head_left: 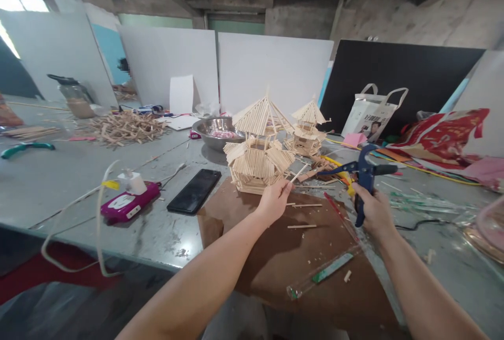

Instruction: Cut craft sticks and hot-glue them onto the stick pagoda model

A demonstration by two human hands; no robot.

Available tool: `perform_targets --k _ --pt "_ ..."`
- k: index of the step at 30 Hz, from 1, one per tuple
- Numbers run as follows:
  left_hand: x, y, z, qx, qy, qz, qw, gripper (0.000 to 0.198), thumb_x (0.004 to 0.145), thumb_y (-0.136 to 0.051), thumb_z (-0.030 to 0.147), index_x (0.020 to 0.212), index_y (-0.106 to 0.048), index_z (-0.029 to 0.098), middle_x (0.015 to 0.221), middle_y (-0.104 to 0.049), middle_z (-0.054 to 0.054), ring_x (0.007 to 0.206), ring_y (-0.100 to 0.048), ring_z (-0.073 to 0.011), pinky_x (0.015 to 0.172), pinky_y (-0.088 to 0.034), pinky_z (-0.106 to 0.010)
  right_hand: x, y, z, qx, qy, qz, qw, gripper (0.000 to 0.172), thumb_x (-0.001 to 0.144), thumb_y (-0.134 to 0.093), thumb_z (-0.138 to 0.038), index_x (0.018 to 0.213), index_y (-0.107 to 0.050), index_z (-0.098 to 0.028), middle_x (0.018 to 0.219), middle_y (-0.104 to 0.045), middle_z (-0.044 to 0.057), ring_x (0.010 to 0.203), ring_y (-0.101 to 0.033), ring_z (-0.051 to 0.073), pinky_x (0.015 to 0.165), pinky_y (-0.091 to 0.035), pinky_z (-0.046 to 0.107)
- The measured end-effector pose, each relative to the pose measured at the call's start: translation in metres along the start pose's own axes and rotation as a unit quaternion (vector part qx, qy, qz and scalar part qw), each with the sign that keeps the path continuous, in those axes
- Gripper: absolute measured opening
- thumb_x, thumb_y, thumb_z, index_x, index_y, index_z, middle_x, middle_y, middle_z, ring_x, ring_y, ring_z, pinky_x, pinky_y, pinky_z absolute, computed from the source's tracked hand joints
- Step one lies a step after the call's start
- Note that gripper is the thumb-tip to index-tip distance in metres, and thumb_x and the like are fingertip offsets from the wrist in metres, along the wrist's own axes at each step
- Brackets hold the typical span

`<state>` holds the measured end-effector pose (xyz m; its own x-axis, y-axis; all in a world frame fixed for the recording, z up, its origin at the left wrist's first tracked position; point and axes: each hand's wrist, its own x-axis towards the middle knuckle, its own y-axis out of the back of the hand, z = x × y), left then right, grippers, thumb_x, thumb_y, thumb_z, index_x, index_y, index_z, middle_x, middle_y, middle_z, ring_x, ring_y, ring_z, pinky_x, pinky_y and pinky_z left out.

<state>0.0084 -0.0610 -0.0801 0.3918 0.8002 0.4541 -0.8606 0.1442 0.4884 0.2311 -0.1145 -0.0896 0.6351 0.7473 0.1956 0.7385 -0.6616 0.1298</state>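
Note:
A thin wooden stick (300, 173) points up and right from the pinched fingers of my left hand (275, 198). This hand is at the lower right of a pagoda model (258, 164) built from pale wooden sticks; whether it touches the model I cannot tell. My right hand (374, 211) is closed around a blue hand tool (365, 180) with a narrow front pointing left and a black part at its back. Yellow shows by the fingers. Short loose sticks (302, 226) lie on the brown board (271, 261) below the hands.
Behind stands a smaller pagoda model (307, 130), beside a metal bowl (218, 133). A phone (194, 191) and a purple power strip (129, 202) with a white cord lie to the left. Farther back is a stick pile (126, 127). Plastic wrappers (425, 203) lie right.

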Motion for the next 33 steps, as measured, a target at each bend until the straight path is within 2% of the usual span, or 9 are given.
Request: perform_targets --k 2,5,9,13,17,22,26,30,33 --pt "0.0 0.0 0.0 0.003 0.0 0.003 1.0 0.033 0.079 -0.03 0.036 0.076 -0.055 0.015 0.059 -0.048 0.001 0.058 -0.043 -0.0099 0.057 -0.032 -0.02 0.003 0.001 0.002 0.073 -0.029 0.018 0.997 0.027 0.059 -0.049 -0.044 0.066 -0.049 -0.018 0.041 -0.039 -0.006 0.032 -0.031 0.007 0.034 -0.026 0.021" --pt "0.0 0.0 0.0 0.006 0.007 0.001 1.0 0.033 0.079 -0.03 0.036 0.075 -0.055 0.015 0.053 -0.042 0.003 0.053 -0.04 -0.009 0.054 -0.03 -0.02 0.008 0.007 0.002 -0.084 -0.017 0.047 0.995 0.033 0.062 -0.043 -0.049 0.06 -0.052 -0.017 0.046 -0.046 0.0 0.036 -0.039 0.01 0.037 -0.029 0.023" --pt "0.0 0.001 0.0 0.005 0.01 -0.001 1.0 0.033 0.079 -0.03 0.036 0.075 -0.055 0.015 0.051 -0.04 0.004 0.051 -0.038 -0.0085 0.053 -0.029 -0.02 0.01 0.015 -0.005 -0.439 -0.003 0.001 0.899 0.053 0.066 -0.03 -0.06 0.061 -0.06 -0.016 0.057 -0.057 0.013 0.06 -0.054 0.026 0.049 -0.035 0.031" --pt "0.0 -0.001 -0.001 0.013 0.01 0.001 1.0 0.033 0.079 -0.03 0.037 0.075 -0.055 0.015 0.051 -0.04 0.003 0.051 -0.037 -0.0087 0.052 -0.029 -0.02 0.005 0.02 -0.015 -0.527 0.019 -0.008 0.85 0.066 0.068 -0.019 -0.064 0.072 -0.064 -0.016 0.068 -0.061 0.018 0.07 -0.056 0.031 0.053 -0.036 0.034" --pt "-0.001 -0.002 -0.002 0.008 0.006 0.009 1.0 0.033 0.078 -0.031 0.037 0.075 -0.056 0.016 0.052 -0.043 0.002 0.053 -0.04 -0.0096 0.054 -0.03 -0.02 0.0 0.023 -0.015 -0.451 0.103 0.04 0.885 0.055 0.07 -0.026 -0.057 0.063 -0.062 -0.016 0.058 -0.06 0.014 0.07 -0.056 0.028 0.056 -0.037 0.032" --pt "-0.001 -0.003 -0.003 0.012 0.015 0.014 1.0 0.035 0.078 -0.03 0.039 0.076 -0.056 0.016 0.05 -0.041 0.003 0.051 -0.039 -0.0096 0.051 -0.029 -0.02 -0.003 0.021 -0.005 -0.195 0.128 0.08 0.969 0.044 0.066 -0.039 -0.056 0.046 -0.05 -0.018 0.041 -0.049 0.003 0.048 -0.049 0.016 0.047 -0.035 0.026" --pt "-0.002 -0.003 -0.001 0.003 0.013 0.031 0.999 0.034 0.079 -0.03 0.038 0.076 -0.055 0.016 0.054 -0.045 0.002 0.053 -0.041 -0.0096 0.053 -0.031 -0.02 -0.008 0.012 -0.001 0.006 0.108 -0.027 0.994 0.042 0.064 -0.044 -0.054 0.045 -0.049 -0.018 0.041 -0.047 0.001 0.038 -0.039 0.009 0.04 -0.031 0.023" --pt "-0.003 -0.004 0.0 -0.02 0.017 0.057 0.998 0.032 0.078 -0.032 0.037 0.075 -0.055 0.015 0.062 -0.052 0.0 0.059 -0.045 -0.0107 0.06 -0.034 -0.021 -0.019 -0.002 -0.001 0.052 0.05 -0.174 0.982 0.041 0.067 -0.042 -0.053 0.051 -0.054 -0.017 0.036 -0.044 -0.001 0.036 -0.037 0.009 0.037 -0.028 0.023" --pt "-0.003 -0.006 -0.001 -0.033 0.039 0.07 0.996 0.032 0.078 -0.032 0.037 0.075 -0.055 0.015 0.059 -0.051 0.0 0.057 -0.044 -0.011 0.058 -0.034 -0.022 -0.026 -0.011 0.0 0.051 0.03 -0.221 0.974 0.042 0.067 -0.041 -0.053 0.055 -0.057 -0.016 0.039 -0.046 0.0 0.038 -0.039 0.01 0.038 -0.031 0.023"
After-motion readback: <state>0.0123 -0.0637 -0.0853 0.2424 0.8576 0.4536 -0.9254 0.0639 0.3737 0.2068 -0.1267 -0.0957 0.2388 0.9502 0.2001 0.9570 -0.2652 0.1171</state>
